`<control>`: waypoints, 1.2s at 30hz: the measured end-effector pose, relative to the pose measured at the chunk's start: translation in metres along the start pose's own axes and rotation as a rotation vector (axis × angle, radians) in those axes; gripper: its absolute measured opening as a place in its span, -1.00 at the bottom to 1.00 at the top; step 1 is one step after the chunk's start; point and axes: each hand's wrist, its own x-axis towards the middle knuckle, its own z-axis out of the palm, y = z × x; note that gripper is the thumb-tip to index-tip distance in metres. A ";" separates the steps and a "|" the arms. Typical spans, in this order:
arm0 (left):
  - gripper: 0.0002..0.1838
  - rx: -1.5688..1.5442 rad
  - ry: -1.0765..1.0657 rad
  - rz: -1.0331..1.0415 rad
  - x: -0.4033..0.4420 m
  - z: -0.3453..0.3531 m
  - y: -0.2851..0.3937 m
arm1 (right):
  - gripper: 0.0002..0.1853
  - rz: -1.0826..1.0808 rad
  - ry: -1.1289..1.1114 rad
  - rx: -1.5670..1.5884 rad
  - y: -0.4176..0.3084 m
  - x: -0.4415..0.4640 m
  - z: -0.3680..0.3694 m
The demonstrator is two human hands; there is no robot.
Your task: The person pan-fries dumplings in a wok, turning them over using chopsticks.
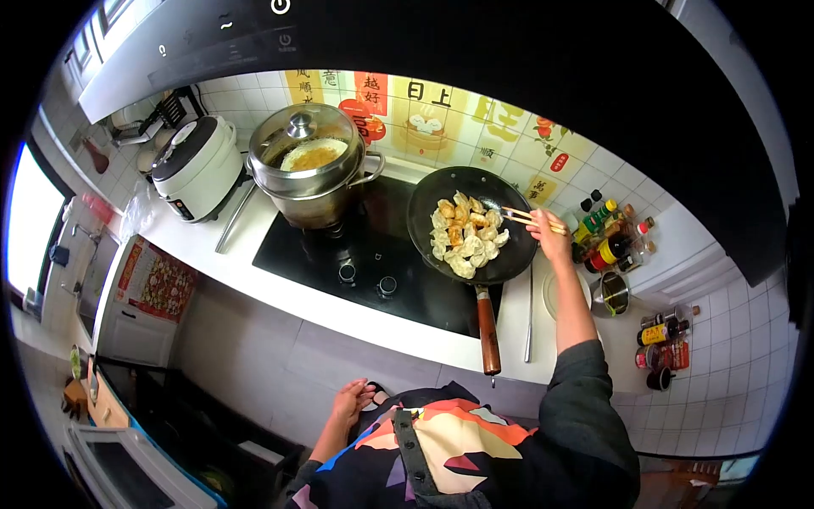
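My right hand [553,237] grips a pair of wooden chopsticks [515,214] over the right side of a black frying pan [424,191]. Their tips reach in among the dumplings [466,242] at the pan's right edge. Several dumplings are pale, while a few near the middle show golden-brown sides. The pan rests on the black cooktop [339,254], its wooden handle [487,331] pointing toward me past the counter edge. My left hand [350,401] hangs low beside my body, away from the counter, fingers loosely bent and holding nothing.
A lidded steamer pot [309,182] stands on the cooktop's back left, with a white rice cooker [199,165] farther left. Sauce bottles [612,248], a plate [555,295] and a metal bowl [610,294] sit at right. A long metal utensil [530,327] lies beside the pan handle.
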 end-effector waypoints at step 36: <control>-0.75 0.133 -0.057 -0.026 -0.003 0.077 -0.063 | -0.61 0.166 0.463 0.550 0.177 -0.191 -0.196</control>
